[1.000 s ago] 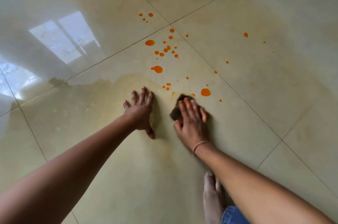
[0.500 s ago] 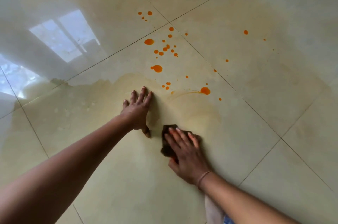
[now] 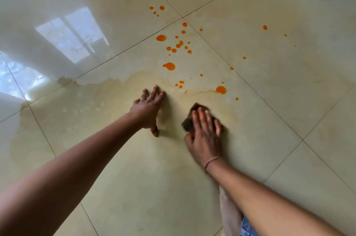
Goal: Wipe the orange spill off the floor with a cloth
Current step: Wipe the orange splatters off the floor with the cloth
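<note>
My left hand (image 3: 148, 112) lies flat on the wet floor (image 3: 289, 139), fingers spread and holding nothing. The tile under it looks slick, so if I lean harder it could slide and take my balance with it. Just to its right, the dark cloth (image 3: 187, 124) sits under my right hand (image 3: 206, 135). My fingers are laid straight over it, pressing rather than gripping, so it could bunch up or slip out on a fast stroke. The orange spill (image 3: 169, 66) lies beyond both hands as scattered drops. The big drop (image 3: 221, 89) nearest the cloth trails a streak, and a soaked cloth may only smear the colour wider.
</note>
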Demonstrator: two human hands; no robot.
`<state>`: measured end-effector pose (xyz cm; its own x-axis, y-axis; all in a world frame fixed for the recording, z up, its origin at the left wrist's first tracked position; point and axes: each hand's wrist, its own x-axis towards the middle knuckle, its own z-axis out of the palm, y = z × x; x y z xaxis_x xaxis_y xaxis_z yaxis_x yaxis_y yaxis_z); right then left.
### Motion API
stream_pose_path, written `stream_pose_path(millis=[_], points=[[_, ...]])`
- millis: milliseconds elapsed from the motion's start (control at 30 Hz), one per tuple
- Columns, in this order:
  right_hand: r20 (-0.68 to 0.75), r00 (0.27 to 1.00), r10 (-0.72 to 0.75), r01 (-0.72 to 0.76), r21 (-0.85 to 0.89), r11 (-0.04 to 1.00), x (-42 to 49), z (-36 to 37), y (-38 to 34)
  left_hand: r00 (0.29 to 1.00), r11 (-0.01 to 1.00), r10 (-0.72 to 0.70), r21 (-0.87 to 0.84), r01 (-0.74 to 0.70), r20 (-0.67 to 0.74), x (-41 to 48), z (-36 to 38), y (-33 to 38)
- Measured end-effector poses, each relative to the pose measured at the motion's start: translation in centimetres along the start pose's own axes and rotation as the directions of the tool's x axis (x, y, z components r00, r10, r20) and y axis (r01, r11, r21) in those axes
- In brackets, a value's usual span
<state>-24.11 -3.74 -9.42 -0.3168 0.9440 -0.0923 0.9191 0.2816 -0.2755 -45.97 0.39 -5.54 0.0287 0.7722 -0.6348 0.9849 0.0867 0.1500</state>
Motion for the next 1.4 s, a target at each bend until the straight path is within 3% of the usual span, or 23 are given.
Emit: stream_pose_path(millis=[100, 167, 200, 233, 300, 333, 367, 433, 500, 567, 633, 667, 733, 800, 900, 933, 1000, 1067, 1100, 1167, 1267, 1333, 1400], points=[[0.149, 0.937, -0.316, 0.319, 0.007, 0.948, -6.3, 0.8, -3.6, 1.000, 0.997, -0.008, -0.083, 0.009, 0.011, 0.1, -0.3, 0.2], [0.134, 0.900, -0.414, 0.418, -0.004, 0.908, -5.1, 0.3, -0.9, 0.999, 0.983, -0.039, -0.177, 0.041, 0.016, 0.3, -0.5, 0.8], [0.073, 0.940, -0.333, 0.337, -0.042, 0.941, -3.0, 0.3, 0.8, 0.998, 0.979, -0.056, -0.196, 0.058, 0.015, 0.4, -0.4, 1.4], [0.019, 0.988, -0.152, 0.153, -0.050, 0.987, -0.3, -0.1, 2.6, 0.997, 0.976, -0.075, -0.203, 0.074, 0.006, 0.4, -0.1, 1.8], [-0.077, 0.983, 0.168, -0.171, -0.025, 0.985, 3.2, -1.3, 4.7, 0.995, 0.974, -0.098, -0.208, 0.092, -0.020, 0.5, 0.5, 2.4], [-0.080, 0.979, 0.186, -0.188, -0.023, 0.982, 3.1, -1.2, 4.6, 0.994, 0.972, -0.104, -0.214, 0.096, -0.027, 0.5, 0.7, 2.5], [-0.050, 0.992, 0.113, -0.115, -0.031, 0.993, 2.0, -1.0, 4.0, 0.994, 0.970, -0.103, -0.222, 0.094, -0.029, 0.6, 0.8, 2.6], [0.072, 0.980, -0.187, 0.191, -0.063, 0.979, -1.7, -0.8, 3.7, 0.995, 0.971, -0.096, -0.224, 0.087, -0.028, 0.6, 0.7, 2.7], [0.089, 0.959, -0.271, 0.276, -0.058, 0.959, -2.2, -1.8, 6.6, 0.994, 0.974, -0.103, -0.204, 0.094, -0.035, 0.5, 0.5, 2.8], [-0.052, 0.998, 0.039, -0.042, -0.055, 0.998, 0.6, -2.5, 10.0, 0.994, 0.979, -0.103, -0.180, 0.094, -0.041, 0.6, 0.5, 2.9], [-0.114, 0.917, 0.382, -0.383, 0.017, 0.924, 5.6, -3.1, 10.9, 0.995, 0.982, -0.091, -0.169, 0.082, -0.050, 0.9, 0.7, 2.8], [-0.124, 0.899, 0.420, -0.417, 0.047, 0.908, 7.9, -2.9, 9.8, 0.995, 0.982, -0.089, -0.171, 0.080, -0.046, 1.0, 0.7, 2.8], [-0.140, 0.955, 0.261, -0.256, 0.049, 0.965, 10.4, -1.5, 5.0, 0.995, 0.979, -0.087, -0.190, 0.077, -0.049, 1.4, 1.0, 2.6], [-0.066, 0.997, -0.032, 0.031, -0.011, 0.999, 8.5, 0.1, 1.1, 0.995, 0.974, -0.090, -0.212, 0.077, -0.053, 1.2, 1.1, 2.4], [0.096, 0.952, -0.292, 0.296, -0.035, 0.954, 2.6, -1.2, 3.7, 0.995, 0.972, -0.070, -0.229, 0.054, -0.065, 0.9, 1.2, 2.2], [0.056, 0.963, -0.265, 0.268, -0.052, 0.962, 2.7, -1.7, 6.1, 0.995, 0.972, -0.067, -0.232, 0.049, -0.071, 0.8, 1.1, 2.1], [-0.025, 1.000, 0.006, -0.008, -0.075, 0.997, 6.1, -2.9, 9.3, 0.995, 0.968, -0.069, -0.244, 0.051, -0.067, 0.8, 1.1, 2.2], [-0.064, 0.982, 0.177, -0.180, -0.032, 0.983, 10.8, -2.6, 6.8, 0.993, 0.967, -0.075, -0.251, 0.051, -0.086, 1.1, 1.5, 2.1], [-0.085, 0.988, 0.131, -0.133, -0.024, 0.991, 12.0, -1.7, 3.9, 0.992, 0.966, -0.079, -0.255, 0.051, -0.097, 1.2, 1.6, 2.0], [-0.039, 0.994, -0.100, 0.099, -0.030, 0.995, 10.0, 0.2, -0.4, 0.993, 0.967, -0.067, -0.252, 0.041, -0.095, 0.9, 1.6, 1.8], [0.110, 0.920, -0.377, 0.383, -0.049, 0.922, 3.7, -0.6, 1.9, 0.996, 0.976, -0.022, -0.217, 0.003, -0.085, 0.5, 1.2, 1.3], [0.047, 0.956, -0.290, 0.293, -0.073, 0.953, 5.1, -1.4, 5.8, 0.998, 0.987, 0.005, -0.163, -0.016, -0.069, 0.3, 1.0, 1.1], [-0.009, 1.000, -0.002, 0.001, -0.052, 0.999, 10.5, -2.0, 5.3, 0.998, 0.990, 0.017, -0.139, -0.026, -0.063, 0.3, 1.0, 1.0]])
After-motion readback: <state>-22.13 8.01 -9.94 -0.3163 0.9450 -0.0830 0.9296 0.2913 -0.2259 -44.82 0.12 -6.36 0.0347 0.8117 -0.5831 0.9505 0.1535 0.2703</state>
